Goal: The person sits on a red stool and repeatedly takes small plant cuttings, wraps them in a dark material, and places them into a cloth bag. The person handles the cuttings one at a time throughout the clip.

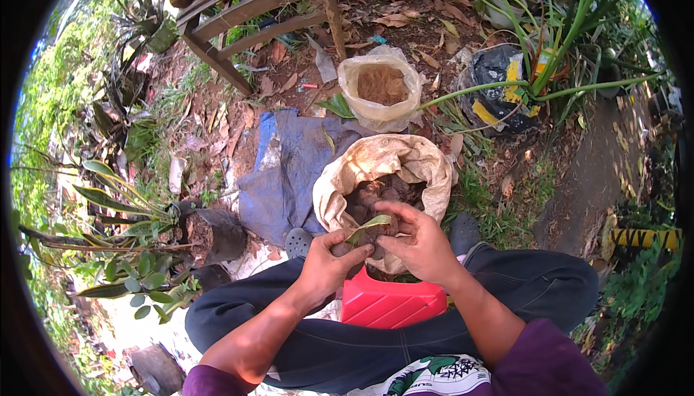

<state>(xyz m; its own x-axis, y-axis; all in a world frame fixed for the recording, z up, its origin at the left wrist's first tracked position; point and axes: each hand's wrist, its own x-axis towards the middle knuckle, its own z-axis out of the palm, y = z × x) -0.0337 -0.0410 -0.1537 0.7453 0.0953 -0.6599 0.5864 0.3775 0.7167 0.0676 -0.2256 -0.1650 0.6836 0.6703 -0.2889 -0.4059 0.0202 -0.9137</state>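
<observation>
Over the open mouth of a beige cloth sack [336,179], my two hands meet around a small plant [370,227] with a yellow-edged green leaf. My left hand [325,267] pinches it from the left, thumb and fingers closed near its base. From the other side, the curled fingers of my right hand [419,245] grip the same plant and the dark clump of soil [372,238] at its foot. Dark brown soil [387,190] fills the sack, whose rim is rolled outward. How far the plant's lower part extends is hidden by my fingers.
A red plastic stool [394,303] sits between my legs. Beyond the sack stands a clear bag of brown fibre [383,86]. A blue tarp [278,179] lies to the left, near a potted snake plant [213,235]. A wooden bench [267,5] and a black-wrapped pot [491,81] stand farther off.
</observation>
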